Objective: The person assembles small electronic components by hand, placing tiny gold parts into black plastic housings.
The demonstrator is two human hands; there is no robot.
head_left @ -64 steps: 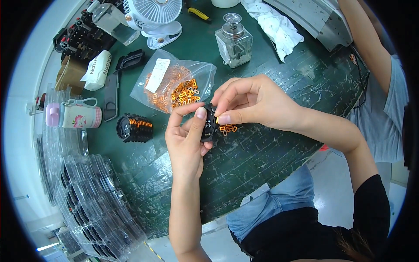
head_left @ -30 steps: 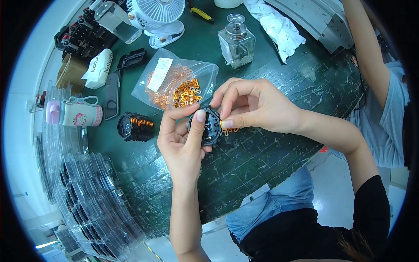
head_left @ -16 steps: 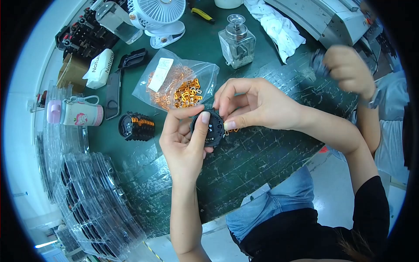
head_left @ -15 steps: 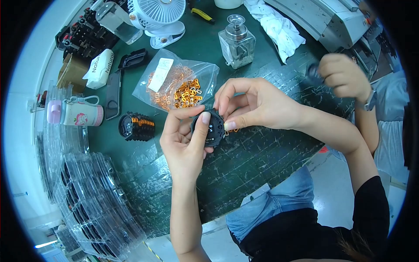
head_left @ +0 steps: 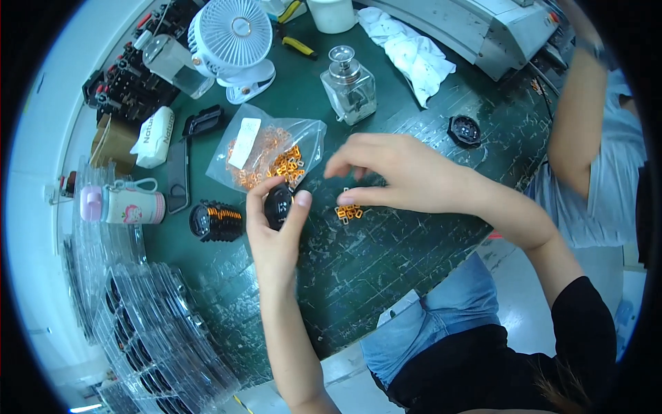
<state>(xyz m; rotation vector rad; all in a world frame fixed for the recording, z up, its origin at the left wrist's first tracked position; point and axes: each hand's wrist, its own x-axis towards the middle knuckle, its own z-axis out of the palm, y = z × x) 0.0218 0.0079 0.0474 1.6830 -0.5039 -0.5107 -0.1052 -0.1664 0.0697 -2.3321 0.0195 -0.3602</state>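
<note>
My left hand (head_left: pixel 274 231) grips a small round black part (head_left: pixel 278 205) between thumb and fingers, just above the green mat (head_left: pixel 386 255). My right hand (head_left: pixel 396 172) hovers to its right, with thumb and forefinger pinching at a little pile of orange clips (head_left: pixel 348 212) lying on the mat. A clear plastic bag (head_left: pixel 265 153) with more orange clips lies just behind my left hand. A black stack wound with orange (head_left: pixel 215 221) stands left of my left hand.
A white desk fan (head_left: pixel 233 38), a glass bottle (head_left: pixel 349 86), a white cloth (head_left: pixel 410 52) and a pink-lidded cup (head_left: pixel 124 205) stand around. Clear trays (head_left: pixel 158 331) pile at the lower left. Another person's arm (head_left: pixel 576 117) reaches in at the right, near a black round part (head_left: pixel 464 131).
My right hand has left the black part and moved right, down to the orange clips on the mat. The other person's hand has drawn back from the far right.
</note>
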